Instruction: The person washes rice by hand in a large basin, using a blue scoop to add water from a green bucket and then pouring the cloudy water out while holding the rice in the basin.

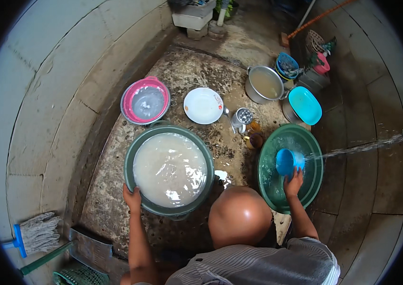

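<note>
My left hand (132, 197) is closed on the near-left rim of a large dark green basin (130, 152), thumb over the edge. Cloudy whitish water (170, 166) fills that basin. On the right, my right hand (294, 181) grips a blue plastic dipper (285, 162), tilted with its mouth to the left. It is over a second green basin (265, 187), which has some clear water in it. A jet of water (358, 149) comes in from the right edge and splashes at the dipper. My bare knee (240, 216) is between the two basins.
Beyond the basins stand a pink basin (151, 80) inside a grey one, a white plate (203, 105), a spoon (230, 118), cups (243, 116), a metal pot (264, 84) and a turquoise tray (305, 105). A mop head (41, 232) leans at lower left. Concrete walls flank both sides.
</note>
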The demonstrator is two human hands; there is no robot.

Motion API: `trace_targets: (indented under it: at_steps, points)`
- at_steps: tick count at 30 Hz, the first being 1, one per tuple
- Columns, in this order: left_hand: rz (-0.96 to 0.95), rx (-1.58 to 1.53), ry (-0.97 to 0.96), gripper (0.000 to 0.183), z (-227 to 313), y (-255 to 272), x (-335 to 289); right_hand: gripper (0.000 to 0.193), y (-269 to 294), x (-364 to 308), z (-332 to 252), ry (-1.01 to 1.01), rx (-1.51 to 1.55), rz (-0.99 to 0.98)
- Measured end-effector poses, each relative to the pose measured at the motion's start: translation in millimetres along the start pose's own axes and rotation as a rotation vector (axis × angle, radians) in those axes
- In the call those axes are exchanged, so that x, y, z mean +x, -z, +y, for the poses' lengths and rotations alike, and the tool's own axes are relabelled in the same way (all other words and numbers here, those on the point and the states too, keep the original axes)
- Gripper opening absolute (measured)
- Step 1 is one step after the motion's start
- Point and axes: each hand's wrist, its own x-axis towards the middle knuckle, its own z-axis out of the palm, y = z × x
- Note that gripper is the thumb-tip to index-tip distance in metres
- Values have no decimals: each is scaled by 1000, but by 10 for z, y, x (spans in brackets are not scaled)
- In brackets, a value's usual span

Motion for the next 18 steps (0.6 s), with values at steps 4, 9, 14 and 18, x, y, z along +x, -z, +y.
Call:
trace_targets:
  at_steps: [4,9,14,18]
  points:
    - [104,100,50,29,162,22,-226,33,602,218,-1093,187,675,6]
    - [129,135,5,33,482,56,-380,26,306,243,-2350,89,1335,-556]
    - [33,168,26,36,814,-202,-462,23,-300,619,-2497,108,1293,-332]
    - [90,66,29,43,379,72,-618,22,467,776,-2087,249,837,180]
